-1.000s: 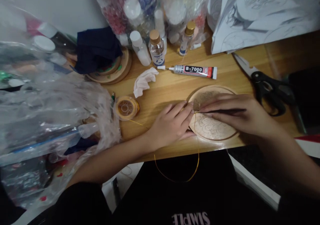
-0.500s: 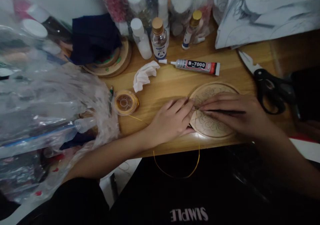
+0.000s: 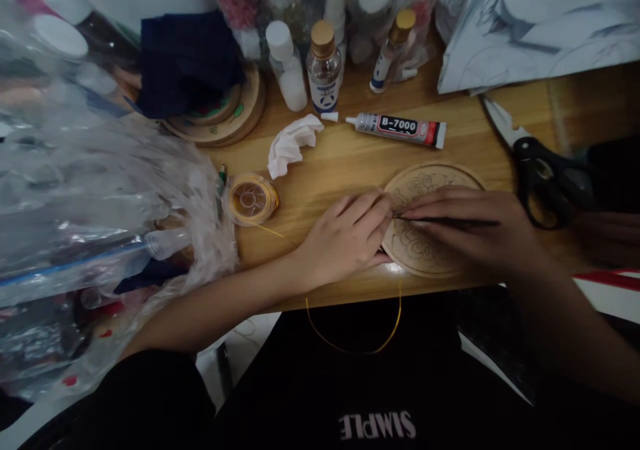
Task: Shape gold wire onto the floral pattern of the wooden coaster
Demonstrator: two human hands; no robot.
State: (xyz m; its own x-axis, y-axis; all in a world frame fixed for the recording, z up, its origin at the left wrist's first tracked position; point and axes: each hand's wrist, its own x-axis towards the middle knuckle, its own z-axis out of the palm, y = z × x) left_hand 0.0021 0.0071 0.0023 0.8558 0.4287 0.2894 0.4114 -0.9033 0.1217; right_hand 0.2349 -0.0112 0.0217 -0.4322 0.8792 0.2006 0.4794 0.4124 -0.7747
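Observation:
A round wooden embroidery hoop (image 3: 415,263) with a flower pattern drawn on its pale face lies near the table's front edge. My left hand (image 3: 345,233) grips its left rim, fingertips on top and thumb low at the side. In my right hand (image 3: 470,227), slim dark tweezers (image 3: 450,221) are pinched, their tip on the pattern close to my left fingertips. A golden thread (image 3: 395,323) hangs in a loop over the table edge below the hoop. Its spool (image 3: 251,200) lies left of my left hand, with thread running toward my wrist.
Behind the hoop lie a B-7000 glue tube (image 3: 400,129), a white cap (image 3: 329,117) and a crumpled tissue (image 3: 293,145). Small bottles (image 3: 324,70) stand farther back. Black-handled scissors (image 3: 545,170) lie at right. Plastic bags (image 3: 165,170) crowd the left; drawing sheets (image 3: 540,37) stand back right.
The view has shifted slightly. My right hand and the tweezers have moved a little at the hoop; the thread across the hoop's face shows less now. My left hand keeps its grip.

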